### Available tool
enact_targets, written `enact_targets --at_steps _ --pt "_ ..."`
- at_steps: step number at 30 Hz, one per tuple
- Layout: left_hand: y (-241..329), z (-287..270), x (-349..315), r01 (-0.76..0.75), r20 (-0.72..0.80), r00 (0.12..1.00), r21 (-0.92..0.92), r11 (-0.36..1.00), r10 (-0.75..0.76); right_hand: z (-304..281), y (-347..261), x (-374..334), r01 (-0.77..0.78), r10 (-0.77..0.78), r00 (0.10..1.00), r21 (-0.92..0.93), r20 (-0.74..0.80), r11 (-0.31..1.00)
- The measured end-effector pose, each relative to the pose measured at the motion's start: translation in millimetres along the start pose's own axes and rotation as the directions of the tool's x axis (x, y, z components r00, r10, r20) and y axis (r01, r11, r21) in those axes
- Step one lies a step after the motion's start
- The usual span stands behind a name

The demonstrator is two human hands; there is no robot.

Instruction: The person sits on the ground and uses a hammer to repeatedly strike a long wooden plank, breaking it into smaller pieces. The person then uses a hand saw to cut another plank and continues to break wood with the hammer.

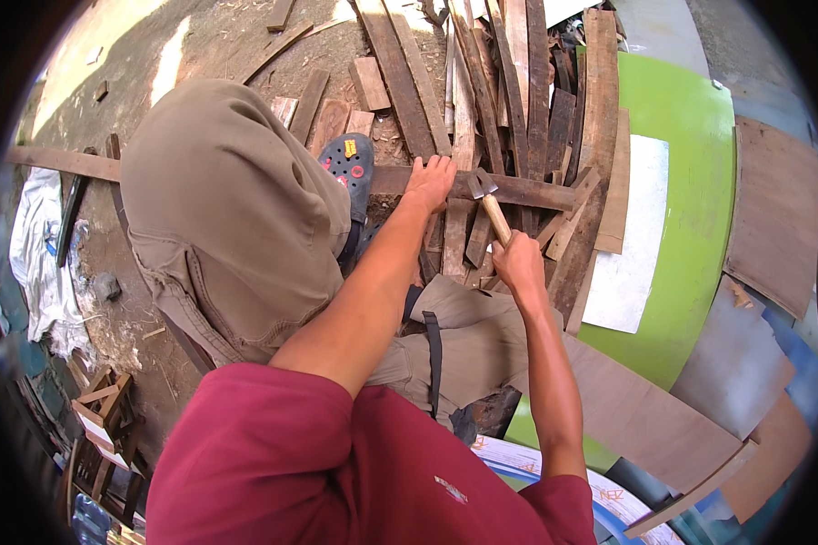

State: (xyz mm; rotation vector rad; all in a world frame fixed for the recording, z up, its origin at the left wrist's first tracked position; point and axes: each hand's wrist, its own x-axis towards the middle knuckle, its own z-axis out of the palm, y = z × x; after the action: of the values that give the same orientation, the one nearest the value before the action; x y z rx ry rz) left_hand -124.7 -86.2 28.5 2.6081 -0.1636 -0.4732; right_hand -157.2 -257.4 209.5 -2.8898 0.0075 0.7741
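Observation:
A long dark wooden plank (538, 193) lies crosswise over a pile of boards. My left hand (430, 183) is closed over the plank, with its fingers curled at the far edge. My right hand (520, 261) grips the lower part of a hammer's pale wooden handle (496, 219). The metal claw head of the hammer rests at the plank, just right of my left hand; whether it grips a nail is too small to tell. Beside my left hand, my foot in a dark clog (350, 168) is at the same plank.
Several long boards (400, 82) fan out beyond the plank. Short wood blocks (369, 84) lie on the dirt ground near my foot. To the right are a green panel (686, 182), a white sheet (629, 241) and a brown plywood piece (773, 213). A white cloth (41, 263) lies at left.

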Motion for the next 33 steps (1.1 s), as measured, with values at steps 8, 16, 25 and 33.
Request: enact_targets --at_steps 8,16,25,33 --pt "2 15 -3 -0.011 0.008 1.0 0.013 1.0 0.011 14 9 -8 0.017 -0.015 0.999 0.041 -0.041 0.999" --pt "-1 4 -3 -0.004 0.063 0.998 0.057 0.998 0.001 -8 -18 -20 0.014 0.004 0.995 0.188 -0.096 0.982" --pt "-9 15 0 0.022 -0.007 1.0 0.039 0.999 -0.022 -5 -26 -23 0.002 0.03 0.995 0.313 -0.097 0.95" --pt "-2 -4 10 0.01 -0.016 1.0 0.061 0.998 -0.009 15 11 -8 0.014 0.023 0.982 0.19 -0.19 0.982"
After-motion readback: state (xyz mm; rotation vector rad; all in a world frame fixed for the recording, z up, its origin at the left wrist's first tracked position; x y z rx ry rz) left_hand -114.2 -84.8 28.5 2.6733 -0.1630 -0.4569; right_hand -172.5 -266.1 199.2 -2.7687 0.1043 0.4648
